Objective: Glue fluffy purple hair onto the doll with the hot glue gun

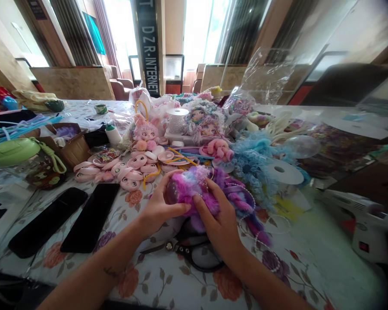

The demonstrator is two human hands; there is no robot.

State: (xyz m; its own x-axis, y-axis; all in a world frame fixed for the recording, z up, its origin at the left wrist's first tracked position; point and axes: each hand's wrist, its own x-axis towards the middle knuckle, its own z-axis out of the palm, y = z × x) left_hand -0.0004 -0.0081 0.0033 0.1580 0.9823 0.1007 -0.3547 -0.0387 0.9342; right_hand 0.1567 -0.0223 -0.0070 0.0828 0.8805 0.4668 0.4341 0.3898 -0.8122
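Note:
Between my two hands is a fluffy purple, pink and blue doll head, held just above the table. My left hand grips its left side, thumb pressed along the lower edge. From the right, my right hand closes on the fur with thumb and fingers. Purple braided yarn hair and a string of small white beads trail off to the right. Under my hands lie black-handled scissors on the flowered tablecloth. Which way the doll's face points is hidden.
Pink doll faces lie ahead to the left, near two black phones. Blue curly yarn and a white spool are piled at right. Finished-looking doll heads stand behind. A white machine sits at far right.

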